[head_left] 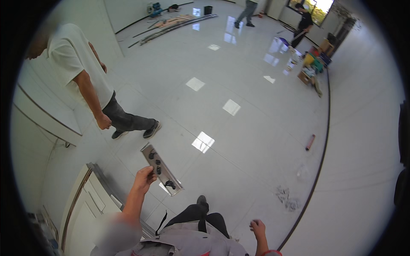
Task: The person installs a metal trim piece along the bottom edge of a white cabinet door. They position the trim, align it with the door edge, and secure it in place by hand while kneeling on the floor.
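Left hand (144,178) grips the metal strip (161,169) at mid-length; right hand (257,227) hangs clenched, well apart.

I see a shiny silver metal plate (161,169) dotted with black knobs, pinched in my left hand (144,176). The floor (239,141) is glossy white tile with bright square reflections and thin dark joints. A person nearby (85,81) wears a white shirt, dark grey trousers and dark shoes. A small reddish-pink tube (310,142) lies beside a long black strip (322,153). My own trousers (200,215) are black, my top (192,243) grey. Far off sits a green, yellow and blue heap (314,62).
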Demonstrator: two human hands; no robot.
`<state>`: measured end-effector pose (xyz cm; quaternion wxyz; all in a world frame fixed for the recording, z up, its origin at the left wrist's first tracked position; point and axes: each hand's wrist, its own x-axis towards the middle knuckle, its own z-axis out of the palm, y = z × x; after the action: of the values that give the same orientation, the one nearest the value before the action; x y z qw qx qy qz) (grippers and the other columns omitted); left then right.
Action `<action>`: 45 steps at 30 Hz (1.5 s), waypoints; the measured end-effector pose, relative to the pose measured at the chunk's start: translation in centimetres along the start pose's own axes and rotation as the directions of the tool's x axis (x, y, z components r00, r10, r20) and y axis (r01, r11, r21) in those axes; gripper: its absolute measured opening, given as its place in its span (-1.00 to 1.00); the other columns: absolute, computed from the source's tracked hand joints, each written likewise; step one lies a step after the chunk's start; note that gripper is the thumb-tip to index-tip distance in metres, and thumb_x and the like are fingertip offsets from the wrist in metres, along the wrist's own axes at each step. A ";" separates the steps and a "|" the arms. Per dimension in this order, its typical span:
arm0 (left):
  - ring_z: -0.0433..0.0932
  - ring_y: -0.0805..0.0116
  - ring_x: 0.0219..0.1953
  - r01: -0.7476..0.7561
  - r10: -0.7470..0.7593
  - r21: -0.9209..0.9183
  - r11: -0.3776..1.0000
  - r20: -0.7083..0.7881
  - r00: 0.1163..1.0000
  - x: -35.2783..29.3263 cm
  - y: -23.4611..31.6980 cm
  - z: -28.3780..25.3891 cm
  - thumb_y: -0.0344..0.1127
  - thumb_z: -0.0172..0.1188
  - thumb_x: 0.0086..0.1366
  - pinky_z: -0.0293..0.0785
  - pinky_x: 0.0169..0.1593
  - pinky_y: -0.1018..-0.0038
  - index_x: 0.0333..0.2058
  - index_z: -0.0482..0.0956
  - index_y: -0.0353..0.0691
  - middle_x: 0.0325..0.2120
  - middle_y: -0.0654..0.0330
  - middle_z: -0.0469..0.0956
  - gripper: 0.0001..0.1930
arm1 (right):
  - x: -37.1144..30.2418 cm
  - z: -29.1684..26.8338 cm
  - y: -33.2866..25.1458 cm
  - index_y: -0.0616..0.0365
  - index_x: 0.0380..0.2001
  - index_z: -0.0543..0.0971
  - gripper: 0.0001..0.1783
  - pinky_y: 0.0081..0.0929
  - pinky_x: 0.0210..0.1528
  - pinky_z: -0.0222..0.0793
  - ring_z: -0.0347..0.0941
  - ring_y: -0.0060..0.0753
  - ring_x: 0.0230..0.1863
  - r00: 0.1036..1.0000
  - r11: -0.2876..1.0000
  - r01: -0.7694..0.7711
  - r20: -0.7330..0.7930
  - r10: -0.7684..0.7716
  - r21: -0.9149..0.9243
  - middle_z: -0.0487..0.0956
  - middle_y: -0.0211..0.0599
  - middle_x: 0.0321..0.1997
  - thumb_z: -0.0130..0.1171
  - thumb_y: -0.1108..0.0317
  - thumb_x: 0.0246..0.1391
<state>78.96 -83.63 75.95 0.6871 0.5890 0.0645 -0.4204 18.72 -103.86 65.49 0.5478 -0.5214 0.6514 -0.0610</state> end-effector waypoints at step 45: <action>0.61 0.34 -0.46 -0.452 0.119 -0.381 0.806 -0.644 0.755 136.2 93.0 27.9 -0.27 0.23 0.33 0.59 -0.36 0.48 -0.37 0.55 -0.18 -0.48 0.20 0.59 -0.86 | 126.8 54.8 -162.2 0.30 -0.11 0.59 -0.68 -0.41 -0.34 0.57 0.60 -0.41 -0.32 0.874 0.802 0.407 0.443 -0.201 -0.437 0.64 -0.24 -0.33 0.21 0.27 0.18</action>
<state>215.37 -180.45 74.93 0.8212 0.4863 0.2908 -0.0675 178.92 -244.33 67.06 0.4837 -0.7501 0.4323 0.1283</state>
